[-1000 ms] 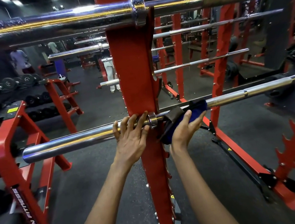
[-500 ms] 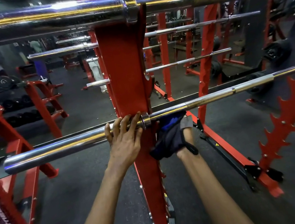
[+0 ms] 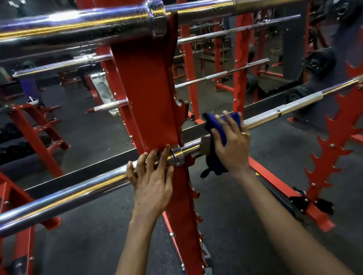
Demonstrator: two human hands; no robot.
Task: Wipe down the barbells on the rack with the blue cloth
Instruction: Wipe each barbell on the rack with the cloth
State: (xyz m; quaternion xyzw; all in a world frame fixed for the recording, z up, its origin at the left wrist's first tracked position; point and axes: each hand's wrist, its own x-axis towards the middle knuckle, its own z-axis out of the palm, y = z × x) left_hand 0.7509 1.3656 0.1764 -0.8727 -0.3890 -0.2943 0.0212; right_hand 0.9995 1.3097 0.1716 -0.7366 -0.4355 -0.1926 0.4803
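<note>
Head view: the lower bar [image 3: 73, 194] lies across the red upright [image 3: 148, 100] of the rack, sloping up to the right. The left hand [image 3: 152, 184] rests on its sleeve just left of the collar [image 3: 176, 155], fingers spread and laid over the steel. The right hand [image 3: 233, 147] presses the blue cloth [image 3: 212, 119] onto the shaft just right of the upright, fingers wrapped over it; a cloth end hangs below. An upper bar [image 3: 70, 25] crosses overhead.
</note>
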